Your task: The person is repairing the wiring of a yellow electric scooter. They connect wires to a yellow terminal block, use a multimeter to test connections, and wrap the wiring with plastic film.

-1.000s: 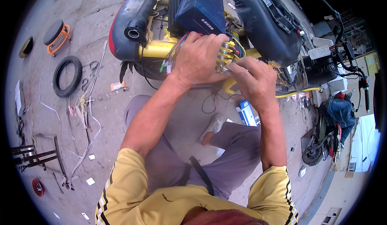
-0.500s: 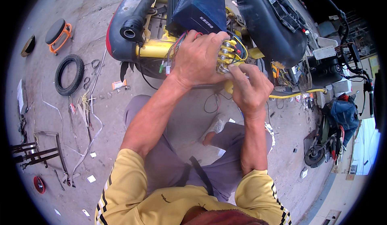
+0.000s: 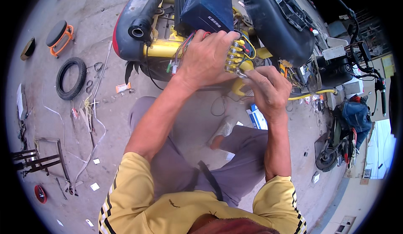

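- A stool (image 3: 56,33) with a dark seat and orange frame stands on the floor (image 3: 138,89), well to the left of the fingers of the left hand (image 3: 203,62).
- A black tyre (image 3: 60,76) lies flat below the stool, also well apart from those fingers.
- A dark rear shell (image 3: 124,51) with a red edge is nearer, left of the left fingers.
- A thick yellow tube (image 3: 161,50) runs from that shell toward the left hand.
- Thin coloured wires (image 3: 180,51) with small connectors hang just left of the left fingers.
- The left fingers lie close together, bent over the near side of a terminal block (image 3: 235,54), gripping it; their undersides are hidden.
- A dark blue box (image 3: 208,10) sits just above the left fingertips.
- The terminal block, a row of yellow lugs and bolts, shows between the two hands' fingers.
- A metal tool (image 3: 239,72) with a rounded end is at the block's lower end, pinched by the thumb and fingers of the right hand (image 3: 270,89).
- A blue-and-white carton (image 3: 257,118) lies on the floor below the right fingers.
- A black seat (image 3: 277,26) rests above and right of the right fingers.
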`<state>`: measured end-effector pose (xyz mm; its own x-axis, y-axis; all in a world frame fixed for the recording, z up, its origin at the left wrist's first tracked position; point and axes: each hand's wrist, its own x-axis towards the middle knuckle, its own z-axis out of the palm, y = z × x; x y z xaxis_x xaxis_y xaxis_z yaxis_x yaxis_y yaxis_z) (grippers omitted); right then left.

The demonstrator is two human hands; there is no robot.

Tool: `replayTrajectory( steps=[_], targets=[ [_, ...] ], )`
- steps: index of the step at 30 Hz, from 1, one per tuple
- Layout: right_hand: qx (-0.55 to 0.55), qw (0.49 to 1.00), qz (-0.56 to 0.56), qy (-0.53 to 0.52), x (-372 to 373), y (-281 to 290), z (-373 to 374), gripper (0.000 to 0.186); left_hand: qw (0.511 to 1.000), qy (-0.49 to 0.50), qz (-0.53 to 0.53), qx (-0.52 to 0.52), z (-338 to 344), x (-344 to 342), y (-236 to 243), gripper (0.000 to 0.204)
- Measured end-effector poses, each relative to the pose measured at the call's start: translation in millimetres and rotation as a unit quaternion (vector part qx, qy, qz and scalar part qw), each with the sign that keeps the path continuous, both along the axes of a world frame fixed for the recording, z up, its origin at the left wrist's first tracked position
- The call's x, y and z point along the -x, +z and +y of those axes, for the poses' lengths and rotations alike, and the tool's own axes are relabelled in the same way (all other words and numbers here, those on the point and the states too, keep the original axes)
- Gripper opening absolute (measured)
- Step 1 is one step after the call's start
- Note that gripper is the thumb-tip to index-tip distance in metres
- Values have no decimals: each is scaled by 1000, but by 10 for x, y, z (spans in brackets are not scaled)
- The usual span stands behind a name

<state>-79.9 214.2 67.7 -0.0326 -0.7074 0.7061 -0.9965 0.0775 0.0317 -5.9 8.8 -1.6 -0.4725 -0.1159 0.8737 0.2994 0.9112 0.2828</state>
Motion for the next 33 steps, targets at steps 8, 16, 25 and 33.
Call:
replayTrajectory(
  steps=[8, 16, 25, 33],
  targets=[
    [-51, 998, 27, 5, -35, -92, -60, 29, 999, 10, -16, 38, -43, -2, -13, 83],
    [-123, 986, 115, 0, 23, 87, -122, 27, 999, 5, 0, 37, -31, -3, 10, 76],
    [-116, 984, 126, -39, -62, 41, -114, 26, 998, 23, 50, 17, -27, 144, -122, 75],
    [-61, 986, 153, -20, 22, -138, -104, 30, 998, 24, 63, 8, -31, 182, -118, 71]
  ],
)
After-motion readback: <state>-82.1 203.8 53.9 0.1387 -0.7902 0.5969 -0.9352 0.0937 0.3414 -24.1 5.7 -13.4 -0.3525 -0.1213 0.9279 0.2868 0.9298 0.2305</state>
